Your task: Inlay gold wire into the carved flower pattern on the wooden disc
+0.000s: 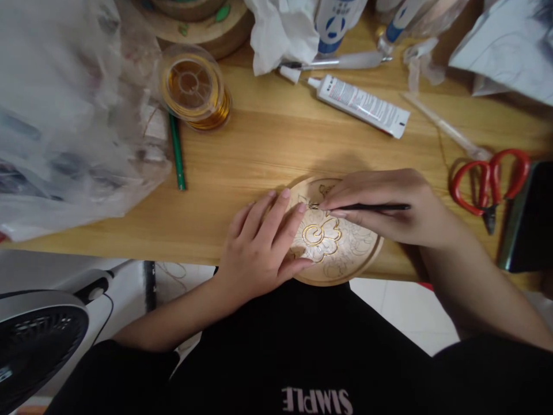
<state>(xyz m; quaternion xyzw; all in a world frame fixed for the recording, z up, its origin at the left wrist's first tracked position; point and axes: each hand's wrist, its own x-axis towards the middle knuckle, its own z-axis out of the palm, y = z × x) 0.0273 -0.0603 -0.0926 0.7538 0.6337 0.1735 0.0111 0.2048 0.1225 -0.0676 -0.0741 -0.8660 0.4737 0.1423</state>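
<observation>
Head view: from the far left, a fan [38, 340] stands below the table's edge, and a plastic bag [78, 115] covers that end of the tabletop [254, 150]. Beside the bag lie a green stick [177, 153] and a clear spool [194, 86] wound with golden wire. Next comes your left hand [259, 248], its fingers extended and slightly apart, the tips pressing on the left side of the wooden disc [354, 265]; it grips nothing. The disc sits at the table's near edge, close to your body, between your hands. It bears thin drawn lines and a golden flower outline [320, 237]. Your right hand [384, 193] pinches a slim dark tool [375, 207] between thumb and fingers, its tip down near the upper part of the drawing; whether it is tweezers you cannot tell from here. The step in hand looks like fine work along a drawn line, with the outline only partly golden. Your next move seems to call for a steady tip and a still disc. Farther right are a white tube [363, 106], red-handled cutters [493, 187] and a dark flat device [529, 222].
</observation>
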